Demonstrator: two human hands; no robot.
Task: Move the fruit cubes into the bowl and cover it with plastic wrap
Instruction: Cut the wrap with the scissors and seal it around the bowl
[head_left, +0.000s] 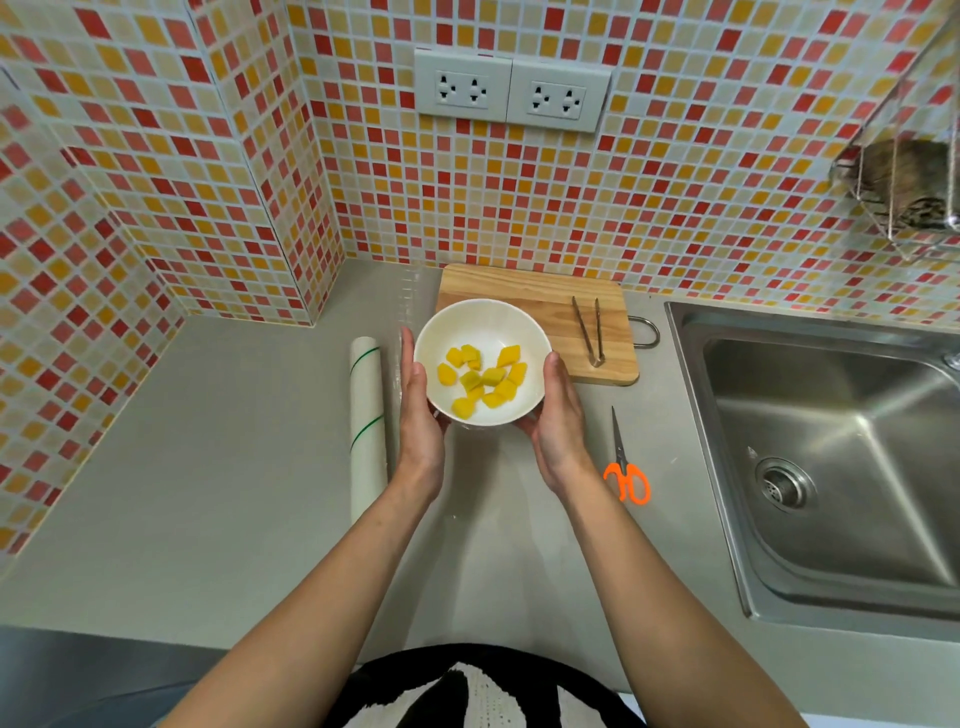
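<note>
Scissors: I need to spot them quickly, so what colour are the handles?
Orange handles on the scissors, clearest in the head view.

Both forearms run up from the bottom of the frame, converging toward centre. Left hand (422, 415) and right hand (558, 415) sit mid-frame, palms facing each other, thumbs up, cupping something between them. Fingertips tucked out of sight underneath, probably curled in support.
</note>
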